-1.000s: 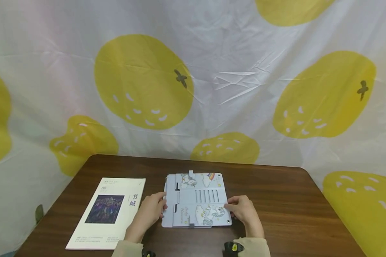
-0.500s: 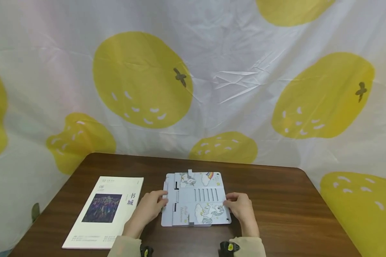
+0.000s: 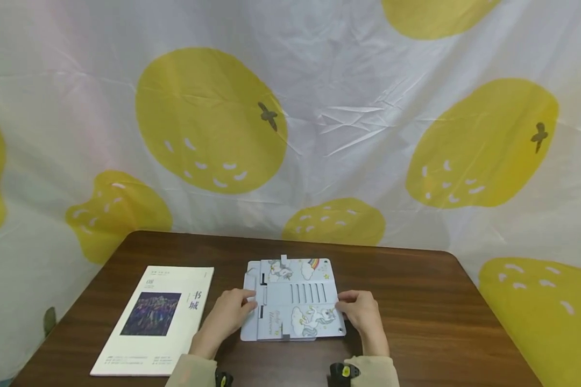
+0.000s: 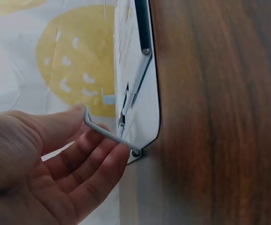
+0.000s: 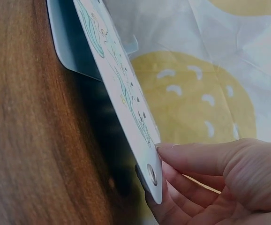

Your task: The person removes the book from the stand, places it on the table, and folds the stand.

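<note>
A white folding book stand [image 3: 302, 320] printed with unicorns, clouds and a rainbow lies in front of me. Its top panel is raised at a slant off the base plate in the right wrist view. My left hand [image 3: 229, 310] is at the stand's left edge, its thumb and fingers pinching the grey wire support [image 4: 108, 134], which stands up from the base. At the opposite edge my right hand [image 3: 363, 312] pinches the panel [image 5: 126, 110] near its corner hole, thumb on the printed face and fingers underneath.
A cream-coloured book [image 3: 193, 336] with a dark picture lies to the left, close to my left forearm. The brown wooden table [image 3: 431, 312] ends at a curtain [image 3: 339, 70] printed with yellow fruit.
My left hand has shifted slightly right over the stand's base, and the wire support has swung inward from the left edge. My right hand keeps its hold on the panel.
</note>
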### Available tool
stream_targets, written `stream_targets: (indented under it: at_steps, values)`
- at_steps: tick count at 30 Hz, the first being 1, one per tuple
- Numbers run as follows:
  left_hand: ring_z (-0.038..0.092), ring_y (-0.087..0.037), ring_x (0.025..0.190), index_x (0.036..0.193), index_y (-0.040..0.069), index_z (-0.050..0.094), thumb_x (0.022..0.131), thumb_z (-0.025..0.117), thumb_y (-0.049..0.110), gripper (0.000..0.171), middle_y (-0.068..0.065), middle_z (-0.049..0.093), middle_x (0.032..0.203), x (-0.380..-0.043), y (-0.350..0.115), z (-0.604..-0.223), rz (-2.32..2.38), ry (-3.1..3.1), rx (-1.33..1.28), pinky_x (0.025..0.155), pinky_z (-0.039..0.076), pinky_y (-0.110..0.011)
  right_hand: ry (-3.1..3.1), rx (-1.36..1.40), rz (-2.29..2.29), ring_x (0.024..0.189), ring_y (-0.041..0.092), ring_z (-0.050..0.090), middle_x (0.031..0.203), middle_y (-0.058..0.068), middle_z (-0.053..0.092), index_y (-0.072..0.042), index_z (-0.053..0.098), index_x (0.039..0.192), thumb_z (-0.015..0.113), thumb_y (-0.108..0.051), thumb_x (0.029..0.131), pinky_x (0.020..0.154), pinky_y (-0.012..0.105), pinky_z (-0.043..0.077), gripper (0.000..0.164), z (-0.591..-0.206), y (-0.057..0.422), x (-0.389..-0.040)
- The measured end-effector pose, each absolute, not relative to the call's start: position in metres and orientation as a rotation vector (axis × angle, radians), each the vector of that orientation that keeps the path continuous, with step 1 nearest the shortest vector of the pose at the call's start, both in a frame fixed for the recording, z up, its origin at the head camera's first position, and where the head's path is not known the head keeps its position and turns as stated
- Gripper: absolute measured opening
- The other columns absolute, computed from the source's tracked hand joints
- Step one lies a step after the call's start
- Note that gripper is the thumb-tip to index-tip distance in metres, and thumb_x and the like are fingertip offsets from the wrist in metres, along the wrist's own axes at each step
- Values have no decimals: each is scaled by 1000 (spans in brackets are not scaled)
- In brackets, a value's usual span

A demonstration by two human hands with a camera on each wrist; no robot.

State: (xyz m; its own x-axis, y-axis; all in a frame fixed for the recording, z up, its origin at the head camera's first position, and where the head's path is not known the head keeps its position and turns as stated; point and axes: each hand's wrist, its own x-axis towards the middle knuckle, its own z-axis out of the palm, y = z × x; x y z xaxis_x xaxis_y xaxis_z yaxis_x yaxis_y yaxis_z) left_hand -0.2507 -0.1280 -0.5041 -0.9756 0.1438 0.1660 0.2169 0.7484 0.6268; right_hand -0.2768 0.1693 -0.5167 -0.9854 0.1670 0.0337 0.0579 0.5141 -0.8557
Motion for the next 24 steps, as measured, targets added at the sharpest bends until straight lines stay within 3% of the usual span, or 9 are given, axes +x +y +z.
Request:
stream_targets:
  at_steps: [4,12,20,24]
  values:
    - [54,-16,70,113,1,71,89,71,13,27,-10,70,92,-255,-126,-509,-1039,-2847,-297,63,48,-36,-2624,-193,1493,63,17,63,80,12,69,8,73,93,71,4,78,58,31,55,15,-516,170,-278]
    - [55,-14,67,107,2,72,86,74,16,25,-11,70,95,-257,-118,-516,-1026,-2919,-243,59,48,-33,-2601,-161,1562,60,18,62,79,13,68,9,72,92,71,4,78,58,33,56,15,-519,170,-276]
    - [51,-13,62,85,9,71,85,75,14,6,3,57,69,-257,-127,-516,-1086,-2898,-328,57,43,-30,-2613,-171,1570,62,18,63,80,14,69,9,72,93,72,4,78,59,34,56,16,-519,171,-275]
    - [50,-13,65,75,13,67,84,75,8,12,5,57,68,-254,-133,-512,-1103,-2898,-383,62,44,-31,-2622,-184,1574,63,19,64,81,14,69,8,73,93,72,4,79,59,33,56,15,-518,171,-275]
